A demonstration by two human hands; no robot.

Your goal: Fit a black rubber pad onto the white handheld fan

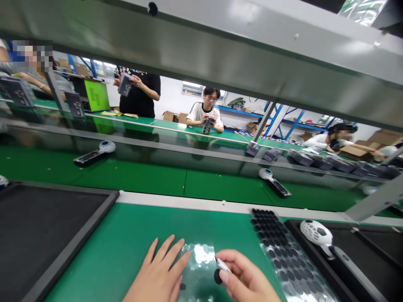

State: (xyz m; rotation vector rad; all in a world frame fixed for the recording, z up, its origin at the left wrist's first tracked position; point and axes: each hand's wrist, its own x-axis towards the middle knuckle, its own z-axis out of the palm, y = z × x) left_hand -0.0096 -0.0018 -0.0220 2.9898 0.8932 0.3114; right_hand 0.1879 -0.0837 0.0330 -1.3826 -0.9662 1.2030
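My left hand [159, 272] lies flat with fingers spread on a shiny backing sheet [198, 268] on the green bench. My right hand [244, 279] is pinched on a small white tool [223, 264], with a small black round pad [217, 276] at my thumb tip over the same sheet. Just to the right lies another sheet [283, 251] covered with several black round pads.
A dark tray [72, 247] sits at the left. Another dark tray [362, 272] at the right holds a white handheld fan [316, 235]. Two similar fans [94, 153] [273, 181] lie on the green conveyor beyond. Other people work across the line, under a grey shelf [220, 46].
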